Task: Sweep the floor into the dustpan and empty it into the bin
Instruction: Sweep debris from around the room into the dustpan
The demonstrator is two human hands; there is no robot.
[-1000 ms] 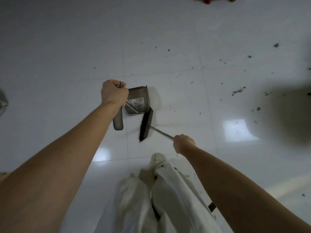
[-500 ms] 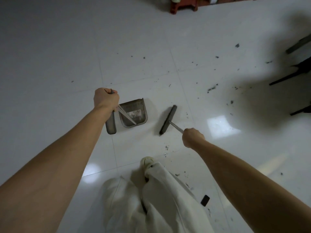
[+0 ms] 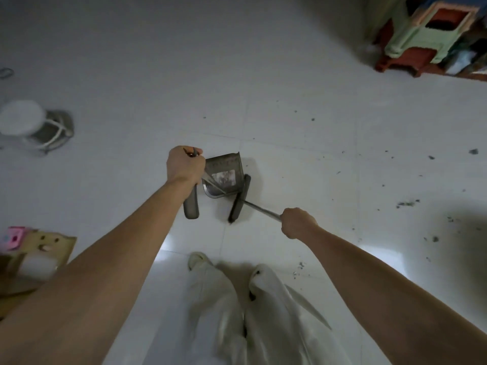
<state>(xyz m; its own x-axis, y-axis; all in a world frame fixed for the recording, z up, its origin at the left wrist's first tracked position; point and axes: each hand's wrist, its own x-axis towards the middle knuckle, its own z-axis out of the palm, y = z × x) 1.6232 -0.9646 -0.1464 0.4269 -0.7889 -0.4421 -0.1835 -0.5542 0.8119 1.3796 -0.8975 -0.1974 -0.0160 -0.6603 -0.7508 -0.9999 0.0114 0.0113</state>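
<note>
A glossy white tiled floor [image 3: 290,75] carried a grey dustpan [image 3: 224,177] with a black broom head [image 3: 238,198] touching its open side. Dark debris specks [image 3: 405,204] lay scattered to the right. Stacked plastic stools [image 3: 419,38] stood at the far right corner.

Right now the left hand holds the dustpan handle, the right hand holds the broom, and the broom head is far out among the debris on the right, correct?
Not quite. The head view shows the broom head right against the dustpan, not out among the debris. The left hand and right hand grip as you said.

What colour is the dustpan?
Dull grey metal, with a pale label patch inside the dustpan; seen in the head view.
</note>
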